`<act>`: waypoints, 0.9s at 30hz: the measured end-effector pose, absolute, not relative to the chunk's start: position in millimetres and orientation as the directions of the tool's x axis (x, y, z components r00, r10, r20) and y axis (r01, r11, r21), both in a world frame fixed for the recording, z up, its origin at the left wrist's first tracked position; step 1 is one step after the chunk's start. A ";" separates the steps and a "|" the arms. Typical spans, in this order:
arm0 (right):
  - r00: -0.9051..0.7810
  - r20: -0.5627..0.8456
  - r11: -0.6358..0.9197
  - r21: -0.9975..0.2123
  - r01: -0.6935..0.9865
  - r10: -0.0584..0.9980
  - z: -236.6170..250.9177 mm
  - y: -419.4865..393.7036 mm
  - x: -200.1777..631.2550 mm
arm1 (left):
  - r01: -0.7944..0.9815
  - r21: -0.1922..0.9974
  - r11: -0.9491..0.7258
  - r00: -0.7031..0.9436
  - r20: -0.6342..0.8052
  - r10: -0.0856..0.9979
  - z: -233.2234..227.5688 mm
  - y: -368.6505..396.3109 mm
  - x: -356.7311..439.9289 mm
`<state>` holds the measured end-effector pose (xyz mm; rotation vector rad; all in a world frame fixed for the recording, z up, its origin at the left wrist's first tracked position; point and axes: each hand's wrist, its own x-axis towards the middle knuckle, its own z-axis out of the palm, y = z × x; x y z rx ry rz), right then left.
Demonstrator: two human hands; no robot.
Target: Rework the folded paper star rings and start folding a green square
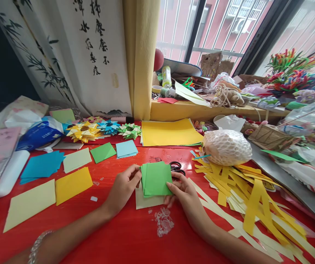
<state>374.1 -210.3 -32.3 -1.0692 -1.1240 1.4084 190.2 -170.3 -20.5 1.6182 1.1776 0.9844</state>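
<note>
A small stack of green paper squares [156, 179] lies on a pale yellow sheet [146, 201] on the red table [124, 238]. My left hand [123, 189] grips the stack's left edge with thumb and fingers. My right hand [183, 190] holds its lower right corner. Black scissors [177, 168] lie just behind the stack, partly hidden by it.
Paper squares lie to the left: yellow [72, 184], pale yellow [29, 204], blue [42, 165], green [103, 152], light blue [126, 149]. Folded paper stars [102, 129] sit at the back. Yellow paper strips [245, 190] and a foam-netted round object [226, 147] fill the right. A cluttered sill [201, 108] runs behind.
</note>
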 end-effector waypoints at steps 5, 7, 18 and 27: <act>-0.152 -0.076 -0.067 -0.996 0.063 0.986 -32.2 -215.5 372.6 | 0.503 0.832 -0.235 0.180 0.165 0.970 -22.0 -164.1 187.9; -0.171 -0.081 -0.054 -0.987 0.154 0.982 -32.8 -216.4 372.6 | 0.618 0.728 -0.297 0.195 0.223 0.955 -25.8 -161.4 188.7; -0.202 0.039 0.122 -0.901 0.416 0.979 -36.4 -217.3 371.6 | 0.837 0.044 -0.546 0.502 0.335 0.797 -38.9 -166.1 192.4; -0.128 0.113 0.131 -0.981 0.144 0.985 -30.3 -214.3 373.8 | 0.497 0.298 -0.815 0.628 0.525 0.575 -33.8 -173.1 186.2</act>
